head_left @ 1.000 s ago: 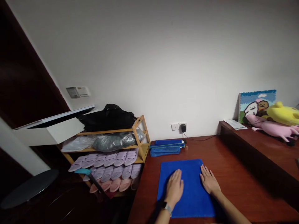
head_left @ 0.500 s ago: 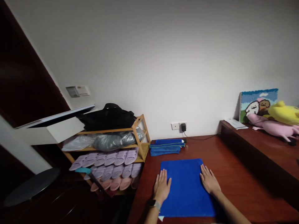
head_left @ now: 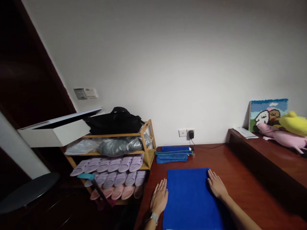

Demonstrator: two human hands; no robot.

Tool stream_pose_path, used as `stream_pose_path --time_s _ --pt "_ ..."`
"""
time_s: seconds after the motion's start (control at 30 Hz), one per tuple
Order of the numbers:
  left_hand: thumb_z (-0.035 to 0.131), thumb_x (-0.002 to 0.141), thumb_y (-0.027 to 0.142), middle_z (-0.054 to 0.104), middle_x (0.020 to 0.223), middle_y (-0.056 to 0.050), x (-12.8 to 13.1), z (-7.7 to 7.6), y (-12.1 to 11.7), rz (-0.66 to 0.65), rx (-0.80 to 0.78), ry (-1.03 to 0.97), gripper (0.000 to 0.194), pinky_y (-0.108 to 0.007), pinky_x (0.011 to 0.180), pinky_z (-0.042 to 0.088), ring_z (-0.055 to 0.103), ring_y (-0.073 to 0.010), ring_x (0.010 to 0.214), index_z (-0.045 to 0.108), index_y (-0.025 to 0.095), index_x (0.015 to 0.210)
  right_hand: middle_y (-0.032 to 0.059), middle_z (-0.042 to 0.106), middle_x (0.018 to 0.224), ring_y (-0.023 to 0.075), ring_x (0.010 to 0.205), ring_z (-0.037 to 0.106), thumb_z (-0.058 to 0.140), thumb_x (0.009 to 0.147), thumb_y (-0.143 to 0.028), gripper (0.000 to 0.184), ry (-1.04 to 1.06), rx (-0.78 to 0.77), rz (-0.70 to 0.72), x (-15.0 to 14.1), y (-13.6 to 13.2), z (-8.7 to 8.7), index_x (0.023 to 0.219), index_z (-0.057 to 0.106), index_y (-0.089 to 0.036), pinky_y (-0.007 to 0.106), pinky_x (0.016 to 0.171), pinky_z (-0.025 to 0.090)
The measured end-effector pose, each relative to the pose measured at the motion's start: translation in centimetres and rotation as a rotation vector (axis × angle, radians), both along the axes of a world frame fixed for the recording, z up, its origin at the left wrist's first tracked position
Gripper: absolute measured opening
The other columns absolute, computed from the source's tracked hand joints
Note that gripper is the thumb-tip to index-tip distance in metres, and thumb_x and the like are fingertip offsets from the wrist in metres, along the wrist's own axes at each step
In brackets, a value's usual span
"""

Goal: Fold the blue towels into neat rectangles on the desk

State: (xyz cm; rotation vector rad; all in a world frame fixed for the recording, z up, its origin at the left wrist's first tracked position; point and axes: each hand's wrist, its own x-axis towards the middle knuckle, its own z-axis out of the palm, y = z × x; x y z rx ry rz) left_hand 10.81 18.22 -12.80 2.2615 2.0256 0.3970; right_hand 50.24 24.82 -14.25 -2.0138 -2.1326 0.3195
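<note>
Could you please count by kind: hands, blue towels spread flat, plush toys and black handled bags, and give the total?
Left hand and right hand: 2
Blue towel spread flat: 1
Pink plush toy and yellow plush toy: 2
Black handled bag: 1
Total: 6

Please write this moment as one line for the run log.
blue cloth: spread flat on table | left hand: palm-down at left edge | right hand: palm-down at right edge

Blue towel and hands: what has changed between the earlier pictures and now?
The left hand moved leftward from on the blue towel to its left edge. Nothing was grasped or let go. The right hand stays at the towel's right edge; the towel remains flat.
</note>
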Motion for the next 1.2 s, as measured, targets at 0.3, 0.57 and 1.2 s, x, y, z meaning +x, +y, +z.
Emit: stream_pose_path --time_s 0.3,0.57,1.2 --pt "0.028 0.101 0.024 0.031 0.171 -0.001 -0.2 0.5 -0.2 0.004 -0.058 0.01 0.063 -0.044 0.132 0.023 0.028 -0.018 0.158 0.033 0.021 0.165 0.0088 0.03 0.171 0.0256 0.16 0.024 0.017 0.102 -0.041 0.071 -0.024 0.054 0.007 -0.3 2.0 -1.2 0.164 0.032 -0.01 0.046 0.131 0.02" --pt "0.022 0.107 0.035 0.038 0.169 -0.005 6.9 1.6 2.2 -0.008 0.049 -0.04 0.061 -0.047 0.131 0.028 0.033 -0.0222 0.157 0.036 0.02 0.164 0.0069 0.027 0.172 0.0235 0.161 0.021 0.013 0.103 -0.043 0.072 -0.022 0.035 0.002 -0.4 1.7 -0.6 0.165 0.027 -0.008 0.044 0.132 0.017" --pt "0.019 0.108 0.048 0.025 0.172 -0.012 3.1 2.4 3.3 0.024 -0.138 0.034 0.07 -0.046 0.132 0.021 0.023 -0.0234 0.16 0.027 0.008 0.165 0.0075 0.027 0.173 0.0224 0.161 0.02 0.013 0.103 -0.043 0.073 -0.03 0.011 -0.006 -0.2 1.4 -0.6 0.166 0.025 -0.008 0.044 0.132 0.015"
